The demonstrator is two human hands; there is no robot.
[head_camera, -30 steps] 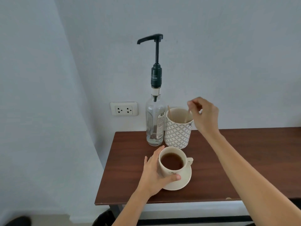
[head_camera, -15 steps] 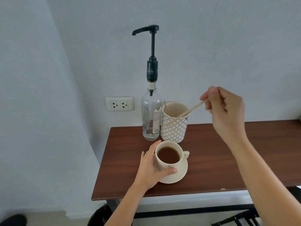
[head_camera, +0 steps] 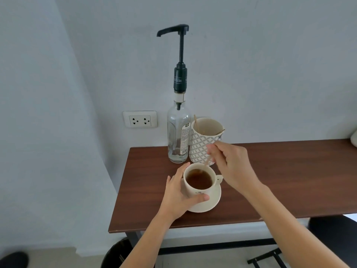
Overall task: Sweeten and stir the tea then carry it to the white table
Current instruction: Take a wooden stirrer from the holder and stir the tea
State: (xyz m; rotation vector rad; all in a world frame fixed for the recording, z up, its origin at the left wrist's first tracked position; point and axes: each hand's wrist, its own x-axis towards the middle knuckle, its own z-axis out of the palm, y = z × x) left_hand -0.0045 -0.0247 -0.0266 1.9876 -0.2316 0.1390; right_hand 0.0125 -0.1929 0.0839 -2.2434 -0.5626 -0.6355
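Note:
A cream cup of dark tea (head_camera: 200, 181) stands on a cream saucer (head_camera: 211, 203) on the brown table (head_camera: 280, 178). My left hand (head_camera: 178, 196) wraps the cup's left side, thumb across its front. My right hand (head_camera: 230, 165) pinches a thin wooden stir stick (head_camera: 207, 162) whose lower end dips into the tea at the far rim. Behind the cup stand a clear syrup bottle (head_camera: 178, 132) with a tall black pump and a patterned mug (head_camera: 204, 140) holding more sticks.
A wall socket (head_camera: 140, 119) sits left of the bottle. The table's left and front edges are close to the saucer. A dark bin (head_camera: 119, 254) and black frame bars lie under the table. A pale object (head_camera: 354, 137) shows at the right edge.
My right hand took a stick out of the patterned mug, swung it right and up, then brought it down so its tip is in the tea. My left hand stayed on the cup.

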